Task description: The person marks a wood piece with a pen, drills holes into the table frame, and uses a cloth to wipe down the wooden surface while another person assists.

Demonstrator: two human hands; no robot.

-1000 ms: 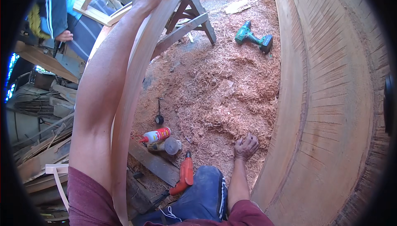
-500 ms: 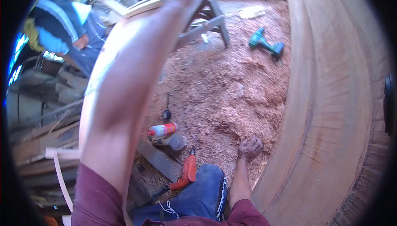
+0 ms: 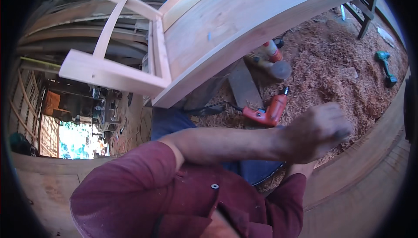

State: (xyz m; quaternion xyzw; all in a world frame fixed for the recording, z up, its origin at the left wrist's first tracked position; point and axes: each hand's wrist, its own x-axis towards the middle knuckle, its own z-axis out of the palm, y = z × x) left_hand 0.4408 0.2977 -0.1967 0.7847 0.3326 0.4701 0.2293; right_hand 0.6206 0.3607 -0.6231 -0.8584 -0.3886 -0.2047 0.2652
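Note:
My left arm reaches across my body to the right. My left hand [image 3: 324,129] is closed in a fist above the wood shavings; a small dark patch shows at its fingers, too blurred to name. My right forearm [image 3: 301,169] comes up beneath it, and my right hand is hidden behind the left one. Nearest to my hands lies an orange corded drill [image 3: 269,112] beside my knee. Past it are a flat board offcut [image 3: 244,85], a clear round container [image 3: 281,69] and a white and red bottle [image 3: 273,51], partly covered by the edge of a pale wooden panel.
The long pale wooden panel [image 3: 217,25] with an open end frame [image 3: 117,72] stretches over the left and far side. A green cordless drill [image 3: 385,69] lies on the shavings [image 3: 322,64]. A broad wooden slab [image 3: 365,186] runs along my right. Stacked boards [image 3: 74,25] fill the far left.
My view has swung left, bringing the end frame into sight. My left arm has come down from the pale wood toward my right hand, which was resting closed on the shavings and is now covered.

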